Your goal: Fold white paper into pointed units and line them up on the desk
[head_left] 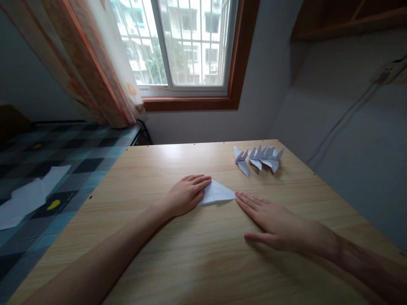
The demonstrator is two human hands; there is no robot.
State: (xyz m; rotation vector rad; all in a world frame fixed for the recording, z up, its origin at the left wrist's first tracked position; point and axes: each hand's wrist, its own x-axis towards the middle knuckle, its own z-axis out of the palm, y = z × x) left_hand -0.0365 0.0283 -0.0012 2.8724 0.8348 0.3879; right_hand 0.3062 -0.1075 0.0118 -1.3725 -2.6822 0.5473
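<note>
A folded white sheet of paper (219,192) lies on the wooden table, narrowing to a point at its right end; creases show on its surface. My left hand (188,192) rests flat over the paper's left part, fingers stretched out and covering that end. At the paper's right tip, the fingertips of my right hand (265,216) touch it, with the fingers straight and the thumb held apart. Neither hand grips anything. Farther back on the right stand several folded paper pieces (262,157) with pointed wings, set close together in a row.
The light wooden table (178,258) ends at a far edge below the window (193,46). To the left, a bed with a checked cover (79,167) holds loose white sheets (32,197). A cable (337,123) runs down the right wall.
</note>
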